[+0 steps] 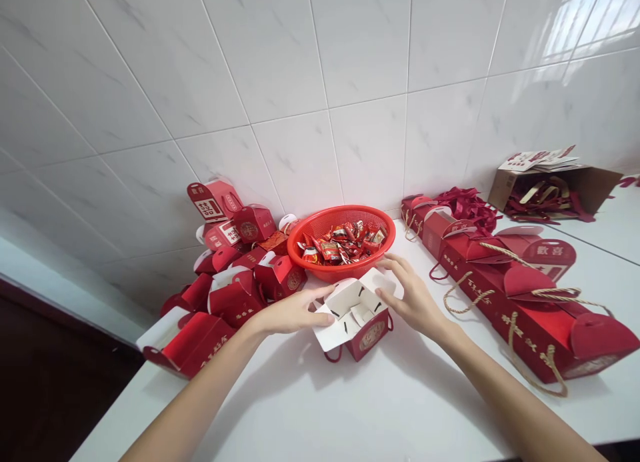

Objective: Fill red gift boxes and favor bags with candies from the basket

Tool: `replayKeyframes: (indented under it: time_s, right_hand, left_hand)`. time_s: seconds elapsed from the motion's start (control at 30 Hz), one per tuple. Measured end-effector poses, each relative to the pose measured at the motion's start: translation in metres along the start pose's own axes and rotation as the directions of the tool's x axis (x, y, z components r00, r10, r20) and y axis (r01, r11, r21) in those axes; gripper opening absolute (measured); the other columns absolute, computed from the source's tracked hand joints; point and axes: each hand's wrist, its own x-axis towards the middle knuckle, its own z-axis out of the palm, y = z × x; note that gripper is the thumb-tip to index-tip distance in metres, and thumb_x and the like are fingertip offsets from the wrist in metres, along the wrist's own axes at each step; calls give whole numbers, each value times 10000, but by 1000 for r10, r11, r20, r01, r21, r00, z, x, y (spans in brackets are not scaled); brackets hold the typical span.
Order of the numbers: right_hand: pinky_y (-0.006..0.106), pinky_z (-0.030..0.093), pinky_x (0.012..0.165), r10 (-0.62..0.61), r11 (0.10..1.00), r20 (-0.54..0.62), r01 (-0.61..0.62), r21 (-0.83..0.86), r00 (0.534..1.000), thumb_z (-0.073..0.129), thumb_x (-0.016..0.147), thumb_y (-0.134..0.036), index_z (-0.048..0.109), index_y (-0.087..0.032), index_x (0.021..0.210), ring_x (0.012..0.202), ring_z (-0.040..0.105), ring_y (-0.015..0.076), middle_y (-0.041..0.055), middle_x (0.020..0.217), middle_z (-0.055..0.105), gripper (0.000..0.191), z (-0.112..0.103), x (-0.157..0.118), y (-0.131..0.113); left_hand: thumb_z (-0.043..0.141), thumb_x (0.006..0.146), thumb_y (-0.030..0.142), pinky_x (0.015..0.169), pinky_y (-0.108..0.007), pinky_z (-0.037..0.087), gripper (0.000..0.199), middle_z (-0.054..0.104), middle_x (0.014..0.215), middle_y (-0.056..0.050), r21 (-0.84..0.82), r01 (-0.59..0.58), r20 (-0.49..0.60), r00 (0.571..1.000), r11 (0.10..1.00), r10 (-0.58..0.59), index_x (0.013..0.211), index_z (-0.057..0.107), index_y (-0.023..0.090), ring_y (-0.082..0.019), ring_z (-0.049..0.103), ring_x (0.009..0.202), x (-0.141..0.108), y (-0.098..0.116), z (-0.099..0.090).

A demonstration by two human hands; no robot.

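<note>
We have a small red card box with white insides [371, 339] standing open on the glossy white worktop [320, 415], in front of a round, perforated red plastic basket [345, 270] of shiny wrapped sweets [345, 242]. White flaps fold outward around the box's mouth; inside we see dark cord ends and a white folded piece. Left of the basket lie heaped smooth red card boxes [235, 299], some open. Right of it, a row of long red boxes [487, 295] carries twisted tan rope handles, beside crumpled dark red ribbon [465, 205] and a brown cardboard carton [603, 182] holding ribbons. Our left hand [297, 309], thumb and finger apart, touches the near-left flap; our right hand [410, 295], fingers spread, touches the right flap.
</note>
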Motion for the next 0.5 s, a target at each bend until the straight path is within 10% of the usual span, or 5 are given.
replayKeyframes:
  time_s: [0.2, 0.5]
  right_hand:
    - [471, 439, 961, -23, 978, 119, 47, -205, 993, 536, 965, -402, 670, -215, 886, 997, 660, 264, 102, 1044, 723, 243, -4, 2, 5]
    - [387, 488, 935, 97, 993, 567, -114, -5, 818, 623, 828, -671, 585, -231, 1338, 1103, 626, 289, 109, 1249, 663, 675, -32, 7, -1]
  left_hand:
    - [649, 865, 417, 1060, -365, 429, 785, 486, 1524, -45, 156, 34, -70, 997, 987, -23, 1560, 306, 298, -290, 509, 1323, 0, -5, 1]
    - [578, 903, 491, 1116, -360, 379, 780, 403, 1579, -16, 248, 29, -69, 998, 968, -12, 1581, 233, 320, -289, 426, 1406, 0, -5, 1]
